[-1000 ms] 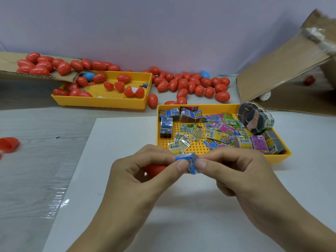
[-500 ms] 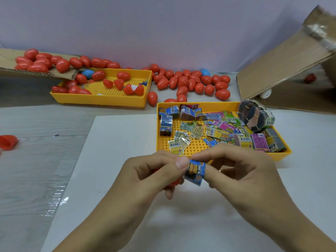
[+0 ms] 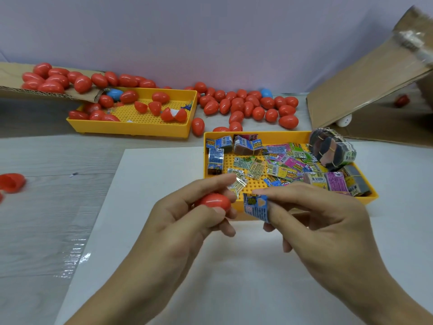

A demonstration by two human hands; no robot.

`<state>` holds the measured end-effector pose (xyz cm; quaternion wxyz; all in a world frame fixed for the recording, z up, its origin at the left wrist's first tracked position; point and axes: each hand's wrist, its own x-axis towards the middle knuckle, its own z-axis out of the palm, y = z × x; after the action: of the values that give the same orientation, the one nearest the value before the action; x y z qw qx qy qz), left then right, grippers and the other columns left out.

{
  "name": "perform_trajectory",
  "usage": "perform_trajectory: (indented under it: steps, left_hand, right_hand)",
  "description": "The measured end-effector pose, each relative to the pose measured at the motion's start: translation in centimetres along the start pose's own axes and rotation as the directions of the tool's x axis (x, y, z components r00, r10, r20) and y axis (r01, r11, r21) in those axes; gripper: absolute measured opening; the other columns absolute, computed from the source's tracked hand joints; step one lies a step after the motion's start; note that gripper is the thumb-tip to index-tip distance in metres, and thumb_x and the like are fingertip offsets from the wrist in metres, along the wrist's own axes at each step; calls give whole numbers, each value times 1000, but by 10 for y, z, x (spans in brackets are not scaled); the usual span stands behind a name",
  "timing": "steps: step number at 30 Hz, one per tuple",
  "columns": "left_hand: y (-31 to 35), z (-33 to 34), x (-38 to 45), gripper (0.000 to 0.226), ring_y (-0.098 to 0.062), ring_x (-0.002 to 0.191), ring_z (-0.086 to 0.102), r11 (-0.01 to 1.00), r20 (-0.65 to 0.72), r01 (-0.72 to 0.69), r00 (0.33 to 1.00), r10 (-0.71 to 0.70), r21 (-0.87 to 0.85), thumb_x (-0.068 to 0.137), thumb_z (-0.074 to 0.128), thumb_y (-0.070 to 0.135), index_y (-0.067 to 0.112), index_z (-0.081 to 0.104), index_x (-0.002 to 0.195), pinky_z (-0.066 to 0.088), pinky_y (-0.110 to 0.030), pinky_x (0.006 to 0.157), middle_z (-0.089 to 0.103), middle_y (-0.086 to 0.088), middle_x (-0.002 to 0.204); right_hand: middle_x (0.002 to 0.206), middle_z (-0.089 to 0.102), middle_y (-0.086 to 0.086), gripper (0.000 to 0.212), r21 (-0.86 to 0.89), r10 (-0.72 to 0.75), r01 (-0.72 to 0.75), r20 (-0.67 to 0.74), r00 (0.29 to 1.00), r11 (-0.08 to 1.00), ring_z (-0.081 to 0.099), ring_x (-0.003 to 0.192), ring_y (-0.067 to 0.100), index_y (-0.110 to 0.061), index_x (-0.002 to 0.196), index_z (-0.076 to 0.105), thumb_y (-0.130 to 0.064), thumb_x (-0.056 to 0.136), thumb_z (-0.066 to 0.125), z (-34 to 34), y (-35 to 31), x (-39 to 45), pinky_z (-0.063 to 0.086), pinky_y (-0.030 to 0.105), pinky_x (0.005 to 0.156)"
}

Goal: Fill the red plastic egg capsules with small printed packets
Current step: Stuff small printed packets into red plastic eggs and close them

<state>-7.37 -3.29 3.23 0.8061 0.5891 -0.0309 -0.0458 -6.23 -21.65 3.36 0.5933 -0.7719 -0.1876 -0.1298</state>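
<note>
White board [image 3: 145,231] covers the near table, bare beneath both hands. Left hand [image 3: 187,221] curls around a red egg [image 3: 214,201], while right hand [image 3: 311,219] pinches a blue packet [image 3: 254,207] just beside it, at the near edge of the packet tray [image 3: 257,137]. Loose eggs [image 3: 246,106] crowd the far wall.

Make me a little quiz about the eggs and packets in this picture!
1. True or false: the right hand pinches a blue packet.
2. What does the left hand hold?
A. a red egg
B. a blue egg
C. a box
3. Fill in: the loose packets lie in a ____ tray.

Key: 1 true. 2 A, the red egg. 3 yellow.
</note>
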Motion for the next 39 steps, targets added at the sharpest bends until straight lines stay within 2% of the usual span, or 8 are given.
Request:
perform_trajectory:
  steps: [2, 5, 8, 18, 24, 30, 34, 39]
  left_hand:
    - [1, 0, -1, 46, -20, 74, 67, 996, -21, -52, 998, 54, 66, 67, 73, 15, 26, 74, 112, 53, -22, 64, 72, -8, 94]
    - [2, 2, -4, 45, -15, 74, 70, 988, -42, -92, 994, 98, 126, 62, 79, 27, 30, 70, 107, 55, -19, 65, 74, -7, 97]
    - [3, 3, -5, 31, -10, 76, 69, 973, -18, -130, 991, 135, 189, 63, 80, 27, 24, 73, 93, 54, -18, 69, 74, -4, 94]
    - [4, 1, -6, 38, -14, 95, 72, 978, 58, -137, 990, 129, 159, 68, 76, 21, 27, 77, 105, 55, -19, 78, 75, -3, 105]
    - [2, 0, -6, 38, -15, 92, 72, 974, 21, -139, 990, 137, 179, 66, 79, 21, 25, 76, 103, 55, -19, 78, 75, -8, 102]
    - [1, 3, -8, 42, -17, 93, 73, 976, 30, -101, 995, 97, 191, 66, 79, 24, 25, 77, 107, 56, -20, 77, 76, -5, 105]
    - [0, 4, -9, 42, -16, 89, 74, 971, 49, -85, 996, 76, 223, 66, 79, 26, 27, 76, 108, 57, -22, 74, 76, -3, 102]
    - [1, 1, -7, 45, -15, 89, 74, 972, 53, -57, 998, 46, 230, 64, 80, 28, 31, 76, 109, 56, -21, 74, 76, -2, 104]
  right_hand:
    - [79, 71, -11, 19, -5, -9, 9, 4, 1000, 1000, 69, 62, 15, -30, 94, 78, -25, 82, 65, -1, 1, 0, 47, 17, 45]
    - [79, 71, -11, 19, -6, -25, 25, 4, 1000, 1000, 69, 63, 14, -32, 94, 77, -25, 82, 65, 0, 1, 0, 47, 18, 44]
    - [78, 71, -13, 18, -2, -24, 24, -1, 1000, 1000, 69, 63, 13, -31, 94, 78, -27, 82, 65, 1, 0, 0, 47, 20, 43]
    - [78, 68, -13, 12, -65, -41, 44, 51, 998, 997, 65, 68, 14, -32, 89, 75, -29, 83, 65, 0, 0, 1, 47, 26, 41]
    - [89, 65, -14, 11, -86, -64, 70, 74, 995, 994, 63, 72, 14, -35, 86, 73, -30, 84, 63, -1, 1, 2, 47, 27, 40]
    - [95, 65, -10, 40, -115, -90, 96, 59, 994, 989, 65, 80, 17, -33, 112, 70, -7, 82, 67, -5, 2, 2, 49, 28, 42]
    - [94, 68, -14, 30, -178, -215, 223, 64, 975, 959, 66, 83, 14, -29, 100, 72, -5, 81, 69, -5, 1, 2, 48, 22, 48]
    - [92, 69, -12, 31, -161, -225, 229, 41, 973, 960, 66, 78, 9, -27, 97, 73, -2, 79, 70, -5, 0, 2, 47, 18, 49]
